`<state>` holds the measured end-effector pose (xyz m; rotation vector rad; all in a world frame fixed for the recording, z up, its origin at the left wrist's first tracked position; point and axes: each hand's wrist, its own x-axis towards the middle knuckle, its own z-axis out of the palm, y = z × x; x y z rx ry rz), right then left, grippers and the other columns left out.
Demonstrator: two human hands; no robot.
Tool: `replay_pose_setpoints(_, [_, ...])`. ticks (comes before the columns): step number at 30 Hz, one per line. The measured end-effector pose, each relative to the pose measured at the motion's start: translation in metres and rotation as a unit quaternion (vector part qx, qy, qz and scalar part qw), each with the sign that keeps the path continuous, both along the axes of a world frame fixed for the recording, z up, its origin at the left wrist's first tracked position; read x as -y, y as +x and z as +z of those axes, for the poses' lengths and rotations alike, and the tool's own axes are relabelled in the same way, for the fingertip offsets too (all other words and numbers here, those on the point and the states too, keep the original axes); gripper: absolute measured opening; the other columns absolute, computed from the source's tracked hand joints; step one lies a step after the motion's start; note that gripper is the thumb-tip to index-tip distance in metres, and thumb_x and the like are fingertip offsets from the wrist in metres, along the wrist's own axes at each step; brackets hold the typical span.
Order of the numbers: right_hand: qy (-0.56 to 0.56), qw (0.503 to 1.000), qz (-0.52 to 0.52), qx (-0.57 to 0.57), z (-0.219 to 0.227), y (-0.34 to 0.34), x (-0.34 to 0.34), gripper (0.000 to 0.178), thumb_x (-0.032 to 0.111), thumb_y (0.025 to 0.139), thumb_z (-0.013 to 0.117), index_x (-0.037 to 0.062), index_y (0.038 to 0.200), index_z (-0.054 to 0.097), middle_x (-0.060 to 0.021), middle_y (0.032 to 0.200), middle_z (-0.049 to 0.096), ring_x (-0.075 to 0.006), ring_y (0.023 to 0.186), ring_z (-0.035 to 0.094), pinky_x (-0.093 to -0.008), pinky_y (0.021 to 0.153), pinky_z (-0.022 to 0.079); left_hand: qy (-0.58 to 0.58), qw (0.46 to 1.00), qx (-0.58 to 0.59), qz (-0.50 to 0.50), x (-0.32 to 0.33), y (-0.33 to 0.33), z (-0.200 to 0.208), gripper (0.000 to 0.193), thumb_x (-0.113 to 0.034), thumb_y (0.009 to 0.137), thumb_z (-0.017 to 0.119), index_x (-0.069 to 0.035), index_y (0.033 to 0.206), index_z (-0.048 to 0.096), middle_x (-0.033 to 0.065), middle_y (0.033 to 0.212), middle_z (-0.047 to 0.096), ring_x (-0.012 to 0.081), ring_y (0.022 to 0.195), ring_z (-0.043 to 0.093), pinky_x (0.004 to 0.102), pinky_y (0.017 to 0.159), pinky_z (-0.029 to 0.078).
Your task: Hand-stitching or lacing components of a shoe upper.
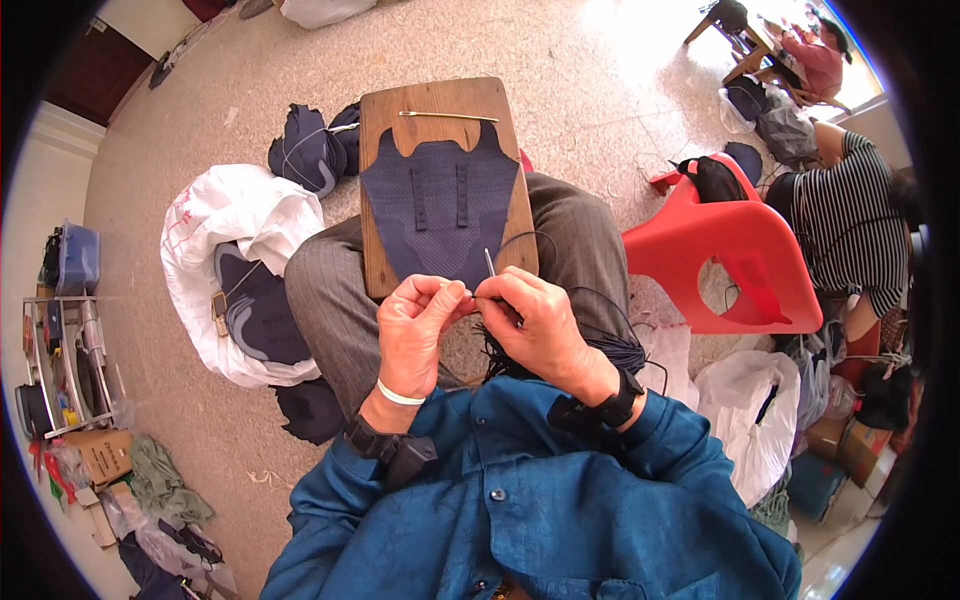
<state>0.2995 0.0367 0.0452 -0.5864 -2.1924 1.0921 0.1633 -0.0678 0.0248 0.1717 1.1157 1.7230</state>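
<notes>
Here, above a blue shirt [560,480], the two hands meet at the fingertips. The left hand [415,325] has thumb and finger pinched together, though what sits between them is too small to tell; the right hand [535,315] is closed on a thin metal tool [490,262] that points upward. Dark cord [624,352] bunches beside the right wrist and loops over the grey trousers [585,240]. Just beyond the hands, a dark blue cloth piece [440,190] lies flat on a worn wooden bench [385,105], and a long needle [448,115] rests across its far part. On the speckled floor [230,440], a white bag [190,260] of dark pieces stands at left, a red chair [660,270] at right. Farther out, a cluttered rack [80,426] stands along the left wall [40,205], a person in a striped top [840,210] bends beyond the chair, and another person [820,65] sits in the bright far corner.
</notes>
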Motion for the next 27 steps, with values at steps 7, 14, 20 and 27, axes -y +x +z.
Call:
replay_pose_setpoints(7, [-0.057, 0.998, 0.000, -0.021, -0.0072, 0.0001, 0.0001, 0.005, 0.002, 0.088, 0.067, 0.0004, 0.093, 0.066, -0.0114, 0.077, 0.064, -0.0217, 0.064, 0.062, -0.0320, 0.059, 0.048, 0.009, 0.998, -0.054, -0.008, 0.0023, -0.0019, -0.0002, 0.010, -0.006, 0.095, 0.071, 0.000, 0.101, 0.066, 0.0084, 0.095, 0.071, 0.0171, 0.088, 0.070, 0.0316, 0.087, 0.058])
replay_pose_setpoints(14, [-0.230, 0.973, 0.003, 0.011, -0.0034, 0.0009, -0.0001, 0.009, 0.007, 0.091, 0.067, -0.0017, 0.089, 0.066, -0.0062, 0.068, 0.061, -0.0075, 0.061, 0.054, -0.0266, 0.054, 0.044, 0.021, 0.997, -0.079, -0.002, 0.0015, 0.0009, 0.0021, 0.011, -0.002, 0.095, 0.070, 0.003, 0.104, 0.067, 0.0093, 0.096, 0.072, 0.0158, 0.089, 0.070, 0.0279, 0.087, 0.057])
replay_pose_setpoints(20, [-0.331, 0.944, 0.001, 0.009, -0.0077, 0.0005, 0.0013, 0.012, 0.009, 0.093, 0.067, -0.0024, 0.090, 0.067, 0.0005, 0.068, 0.062, -0.0024, 0.063, 0.052, -0.0232, 0.053, 0.042, 0.022, 0.994, -0.107, -0.016, 0.0030, 0.0019, 0.0046, 0.010, -0.006, 0.097, 0.068, 0.000, 0.105, 0.067, 0.0073, 0.100, 0.070, 0.0163, 0.093, 0.069, 0.0317, 0.090, 0.057])
replay_pose_setpoints(27, [-0.405, 0.914, 0.027, -0.015, -0.0055, 0.0011, 0.0018, 0.013, 0.010, 0.098, 0.063, -0.0027, 0.100, 0.066, 0.0001, 0.078, 0.065, -0.0026, 0.068, 0.058, -0.0202, 0.059, 0.048, 0.020, 0.996, -0.083, -0.015, 0.0040, -0.0030, 0.0010, 0.011, -0.008, 0.098, 0.067, 0.000, 0.105, 0.066, 0.0089, 0.104, 0.070, 0.0178, 0.096, 0.069, 0.0339, 0.091, 0.058])
